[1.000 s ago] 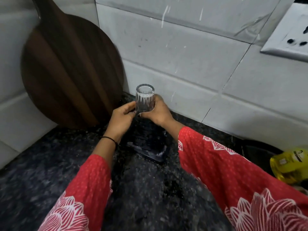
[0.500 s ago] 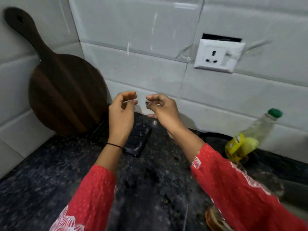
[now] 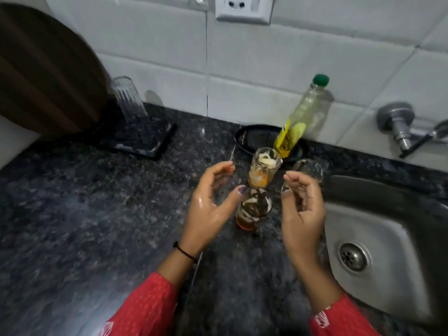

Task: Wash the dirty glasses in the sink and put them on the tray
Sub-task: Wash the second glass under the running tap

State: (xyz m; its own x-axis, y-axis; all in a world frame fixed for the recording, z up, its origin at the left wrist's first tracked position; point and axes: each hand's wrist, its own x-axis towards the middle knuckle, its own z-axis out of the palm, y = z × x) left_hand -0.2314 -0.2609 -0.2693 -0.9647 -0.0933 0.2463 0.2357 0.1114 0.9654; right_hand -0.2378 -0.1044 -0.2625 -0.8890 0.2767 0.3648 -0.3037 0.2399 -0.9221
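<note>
A clean ribbed glass point(image 3: 129, 98) stands upside down on the black tray point(image 3: 155, 145) at the back left. Two dirty glasses stand on the dark counter: a near one point(image 3: 253, 209) with orange-brown dregs and a far one point(image 3: 263, 172) with whitish residue. A third, clear glass point(image 3: 309, 169) stands by the sink's corner. My wet left hand point(image 3: 211, 202) hovers left of the near dirty glass, fingers loosely curved, holding nothing. My right hand point(image 3: 299, 209) hovers to its right, fingers also loosely curved and empty. The steel sink point(image 3: 388, 238) lies at the right.
A dish-soap bottle point(image 3: 303, 117) with a green cap leans on a black round plate point(image 3: 247, 139) by the tiled wall. A wooden board point(image 3: 43, 76) leans at the back left. A tap point(image 3: 400, 127) juts from the wall above the sink.
Both hands let go of the clean glass on the tray and moved right and nearer, to either side of the near dirty glass. The view swung right toward the sink.
</note>
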